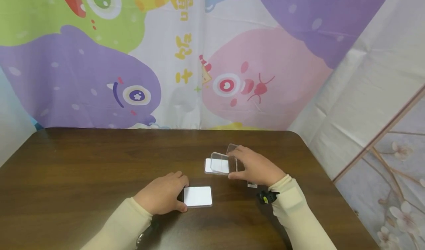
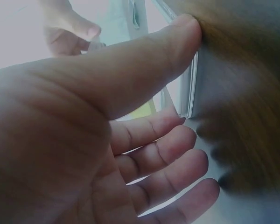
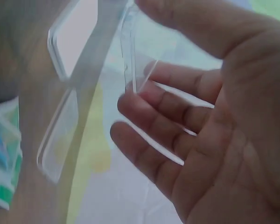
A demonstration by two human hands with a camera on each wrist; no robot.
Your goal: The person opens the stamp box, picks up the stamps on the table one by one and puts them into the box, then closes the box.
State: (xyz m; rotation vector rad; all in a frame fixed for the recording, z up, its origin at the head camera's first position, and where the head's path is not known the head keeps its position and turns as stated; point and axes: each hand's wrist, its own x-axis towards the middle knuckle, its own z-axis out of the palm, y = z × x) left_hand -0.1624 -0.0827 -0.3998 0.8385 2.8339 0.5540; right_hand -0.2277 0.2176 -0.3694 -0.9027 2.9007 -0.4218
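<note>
Left fingers: the thumb and fingertips of the left hand (image 1: 162, 195) pinch the near case at its left end.
Near case (image 1: 198, 197): lies flat on the table; its face is plain white, with a clear rim.
Right fingers: the thumb and fingers of the right hand (image 1: 259, 167) grip a clear cover.
Clear cover (image 1: 224, 160): stands tilted over the far case; we cannot tell whether the two touch.
Far case (image 1: 208, 166): also white-faced, flat on the table, beyond and to the right of the near one.
Clear tray (image 3: 58, 135): rests just beside a white-faced case in the right wrist view.
Printed packet (image 3: 2, 158): green, blue and white, cut by the frame edge; too blurred for us to read any print.
Right wrist: carries a black device (image 1: 267, 197) over a cream sleeve (image 1: 302, 216).
Table (image 1: 83, 165): dark brown wood grain.
Backdrop (image 1: 262, 54): green, purple and pink cartoon figures.
Writing: yellow characters (image 1: 183, 45) run sideways down the backdrop; we cannot read them with confidence.
</note>
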